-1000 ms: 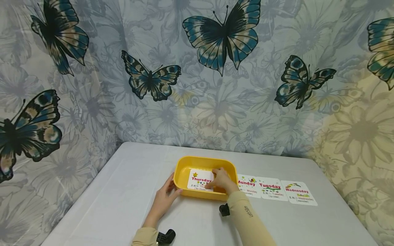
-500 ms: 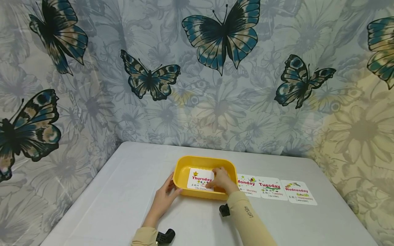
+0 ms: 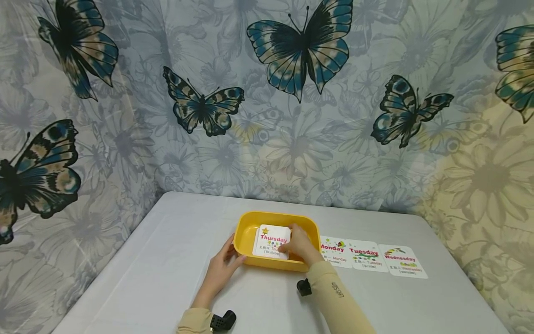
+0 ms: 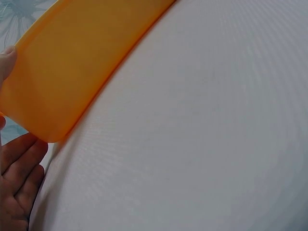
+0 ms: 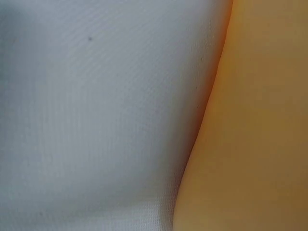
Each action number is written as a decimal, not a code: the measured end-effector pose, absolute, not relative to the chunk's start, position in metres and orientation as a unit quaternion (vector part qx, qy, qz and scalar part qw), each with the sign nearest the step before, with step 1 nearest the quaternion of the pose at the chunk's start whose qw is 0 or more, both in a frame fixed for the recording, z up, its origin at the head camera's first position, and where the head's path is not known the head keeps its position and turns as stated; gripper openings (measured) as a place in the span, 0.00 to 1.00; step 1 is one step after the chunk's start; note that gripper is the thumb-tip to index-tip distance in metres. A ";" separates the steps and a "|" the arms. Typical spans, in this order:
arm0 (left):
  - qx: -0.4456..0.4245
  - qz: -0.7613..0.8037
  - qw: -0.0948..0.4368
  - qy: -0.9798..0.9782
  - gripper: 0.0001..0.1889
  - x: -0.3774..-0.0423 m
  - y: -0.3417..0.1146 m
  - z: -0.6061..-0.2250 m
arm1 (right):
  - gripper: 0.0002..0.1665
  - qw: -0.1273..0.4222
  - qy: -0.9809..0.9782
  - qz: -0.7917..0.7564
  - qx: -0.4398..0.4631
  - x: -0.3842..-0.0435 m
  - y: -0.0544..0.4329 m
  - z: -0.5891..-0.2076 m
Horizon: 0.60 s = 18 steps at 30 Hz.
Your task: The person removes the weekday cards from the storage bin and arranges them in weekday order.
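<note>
A yellow plastic tray (image 3: 271, 263) sits mid-table in the head view, its wall filling the edge of both wrist views. At its left end my left hand (image 3: 221, 269) grips it, thumb by the front rim; in the left wrist view the fingers (image 4: 21, 163) lie against the tray's lower corner. Inside the tray, my right hand (image 3: 302, 243) pinches the right edge of a white "Thursday" card (image 3: 273, 235), which is tilted up slightly. A white edge shows beneath this card. The right wrist view shows only tray wall and tablecloth, no fingers.
Right of the tray lie a "Monday" card (image 3: 333, 253), a "Tuesday" card (image 3: 367, 256) and a "Wednesday" card (image 3: 402, 261) in a row. The table (image 3: 137, 260) has a white cloth. Behind it hangs a butterfly-patterned backdrop (image 3: 292, 153).
The "Thursday" card has risen a little in the right hand, uncovering a white edge below it. The left hand stays at the tray's end.
</note>
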<state>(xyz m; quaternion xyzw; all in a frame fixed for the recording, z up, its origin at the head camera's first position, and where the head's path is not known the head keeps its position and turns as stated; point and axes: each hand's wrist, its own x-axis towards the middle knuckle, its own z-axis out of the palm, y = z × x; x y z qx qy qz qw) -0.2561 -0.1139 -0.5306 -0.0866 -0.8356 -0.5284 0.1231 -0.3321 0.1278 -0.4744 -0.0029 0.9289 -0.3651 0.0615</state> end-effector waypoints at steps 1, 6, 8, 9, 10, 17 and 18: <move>-0.086 -0.528 0.122 -0.836 0.39 -0.256 -0.114 -0.531 | 0.49 0.060 0.926 -0.372 0.001 -0.332 0.127 -0.474; -0.088 -0.525 0.122 -0.837 0.41 -0.256 -0.115 -0.531 | 0.51 0.050 0.924 -0.380 0.005 -0.330 0.125 -0.472; -0.089 -0.526 0.124 -0.837 0.40 -0.256 -0.115 -0.530 | 0.51 0.046 0.924 -0.378 0.006 -0.330 0.124 -0.471; -0.090 -0.526 0.125 -0.836 0.40 -0.256 -0.115 -0.530 | 0.51 0.045 0.924 -0.379 0.006 -0.329 0.124 -0.471; -0.091 -0.527 0.125 -0.835 0.40 -0.256 -0.115 -0.530 | 0.51 0.043 0.925 -0.378 0.004 -0.329 0.124 -0.471; -0.098 -0.531 0.129 -0.832 0.39 -0.255 -0.115 -0.530 | 0.44 0.035 0.922 -0.386 -0.022 -0.325 0.125 -0.466; -0.099 -0.531 0.129 -0.832 0.39 -0.255 -0.115 -0.530 | 0.43 0.032 0.921 -0.387 -0.024 -0.324 0.125 -0.465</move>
